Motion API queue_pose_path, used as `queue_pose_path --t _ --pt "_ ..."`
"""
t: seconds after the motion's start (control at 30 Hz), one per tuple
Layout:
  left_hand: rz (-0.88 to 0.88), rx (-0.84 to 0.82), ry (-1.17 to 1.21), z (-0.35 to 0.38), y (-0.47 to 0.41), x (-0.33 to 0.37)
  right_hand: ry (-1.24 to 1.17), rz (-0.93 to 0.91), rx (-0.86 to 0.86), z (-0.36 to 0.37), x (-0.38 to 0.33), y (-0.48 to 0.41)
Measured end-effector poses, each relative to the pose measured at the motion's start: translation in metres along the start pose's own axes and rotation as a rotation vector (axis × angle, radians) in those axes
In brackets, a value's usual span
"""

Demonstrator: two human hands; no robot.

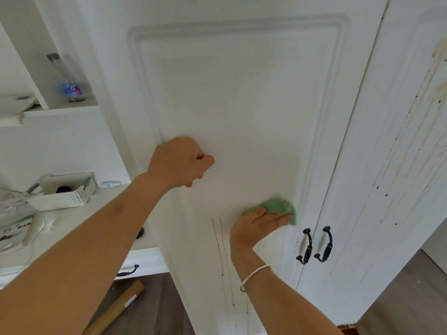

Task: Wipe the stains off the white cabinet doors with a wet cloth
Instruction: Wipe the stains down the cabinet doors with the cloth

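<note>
Head view is showing the job well under way but far from finished. The right hand (258, 224) is pressing the green cloth (280, 206) against the left door (217, 93). Its fingers are lying straight and flat over the fabric, close to that door's right edge and just above the two black handles (308, 249). The left hand (180, 163) is sitting curled in a fist with nothing in it, seemingly leaning on the same door near the left edge of its raised panel, probably as a brace.

Above the cloth, the left door's panel is looking clean (no drips or blotches are showing up to its top moulding), so I am judging that part done. Below the cloth, brown streaks (219, 250) are running down toward the door's bottom edge with a few dark specks beside them, all waiting to be wiped. The right door (387, 165) is looking untouched: dark drip lines and specks are covering most of its height, and yellowish blotches (439, 93) are sitting near its upper right edge. By my reckoning, less than half the wiping is done.
</note>
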State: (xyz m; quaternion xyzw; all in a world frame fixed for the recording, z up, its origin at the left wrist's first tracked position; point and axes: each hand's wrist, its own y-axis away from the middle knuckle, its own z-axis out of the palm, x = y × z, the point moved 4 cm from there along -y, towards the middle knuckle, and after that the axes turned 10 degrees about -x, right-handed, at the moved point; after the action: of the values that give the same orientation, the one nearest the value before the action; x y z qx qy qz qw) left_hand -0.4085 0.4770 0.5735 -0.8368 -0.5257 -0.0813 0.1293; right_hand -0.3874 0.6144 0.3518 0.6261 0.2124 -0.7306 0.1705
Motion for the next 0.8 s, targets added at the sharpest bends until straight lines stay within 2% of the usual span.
queue_pose_path --t 0.17,0.23,0.3,0.4,0.47,0.63,0.73,0.8 --pt "0.012 0.017 0.004 0.000 0.000 0.000 -0.113 0.275 -0.149 0.018 0.033 0.035" --pt "0.023 0.023 0.011 0.000 0.003 0.001 -0.072 0.312 -0.199 0.017 0.039 0.036" --pt "0.017 0.021 0.015 0.000 0.003 0.001 0.088 0.130 -0.277 0.018 0.027 0.039" --pt "0.007 0.021 0.026 0.000 0.004 0.001 0.342 -0.365 -0.360 0.029 -0.010 0.053" --pt "0.013 0.017 0.036 0.000 0.004 0.001 0.481 -0.574 -0.360 0.037 -0.021 0.055" --pt "0.033 0.020 0.005 -0.001 0.002 -0.001 0.734 -0.872 -0.331 0.025 -0.006 0.035" --pt "0.045 0.030 -0.002 0.001 0.002 -0.001 0.767 -0.964 -0.330 0.018 -0.004 0.023" --pt "0.047 0.029 -0.003 0.001 0.002 -0.002 0.757 -0.957 -0.298 0.007 -0.002 0.007"
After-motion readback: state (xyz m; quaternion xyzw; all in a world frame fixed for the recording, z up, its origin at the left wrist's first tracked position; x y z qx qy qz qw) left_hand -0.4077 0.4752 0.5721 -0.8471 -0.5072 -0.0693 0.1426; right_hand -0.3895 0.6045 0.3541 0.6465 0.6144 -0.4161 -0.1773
